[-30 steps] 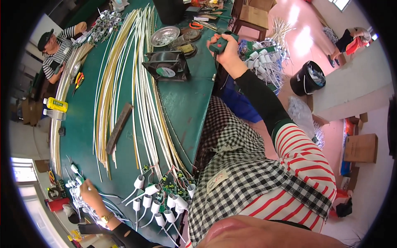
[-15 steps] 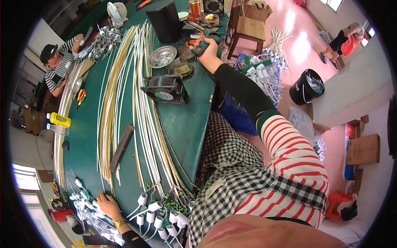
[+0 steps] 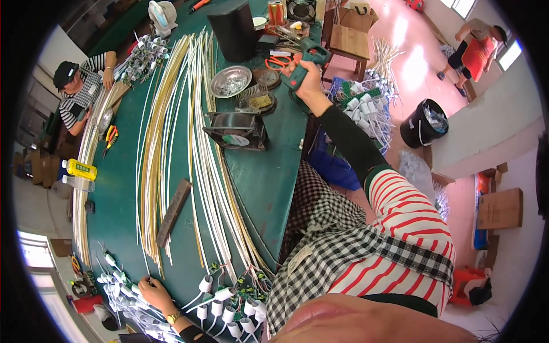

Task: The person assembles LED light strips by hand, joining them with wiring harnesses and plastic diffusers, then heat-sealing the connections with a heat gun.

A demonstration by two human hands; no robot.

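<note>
My right hand is stretched out to the far end of the green table and is shut on a green pistol-shaped power tool, held above the table edge. My left hand, with a gold watch on its wrist, rests at the near left on a heap of white lamp sockets with wires. Its fingers curl over them, and I cannot tell whether they grip one. More white sockets with small green circuit boards lie right of it.
Long bundles of white and yellow tubes run the table's length. Beside them are a dark flat bar, a black fan, a metal dish and a black box. A person in a cap works at the far left. A black bucket stands on the floor.
My right hand has stayed out at the table's far end with the green tool, which now points more upright. My left hand shifted slightly among the white sockets. The view swung a little.
</note>
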